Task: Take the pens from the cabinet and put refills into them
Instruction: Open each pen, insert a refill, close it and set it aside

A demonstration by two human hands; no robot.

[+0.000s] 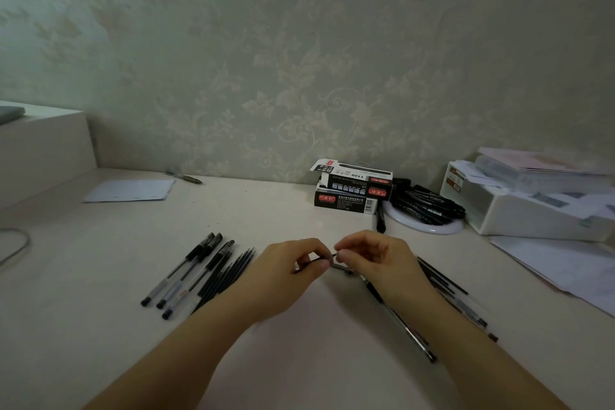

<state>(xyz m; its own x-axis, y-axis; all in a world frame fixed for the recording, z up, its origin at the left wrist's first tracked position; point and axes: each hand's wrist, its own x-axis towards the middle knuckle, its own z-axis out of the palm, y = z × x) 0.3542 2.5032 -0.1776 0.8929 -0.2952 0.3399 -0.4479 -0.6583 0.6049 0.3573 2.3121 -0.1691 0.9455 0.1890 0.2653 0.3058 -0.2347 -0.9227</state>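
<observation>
Pale desk point(100, 276) against floral wallpaper point(299, 60), left hand point(289, 273) and right hand point(376, 260) both pinching a thin refill point(327, 257) mid-desk, pens point(189, 273) lying toward the left edge.

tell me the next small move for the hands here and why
Probably seat the thin dark piece fully. The left hand and right hand pinch it from both ends above the desk, and a clear pen lies under the right wrist, perhaps the barrel. What the piece is stays unclear.
</observation>
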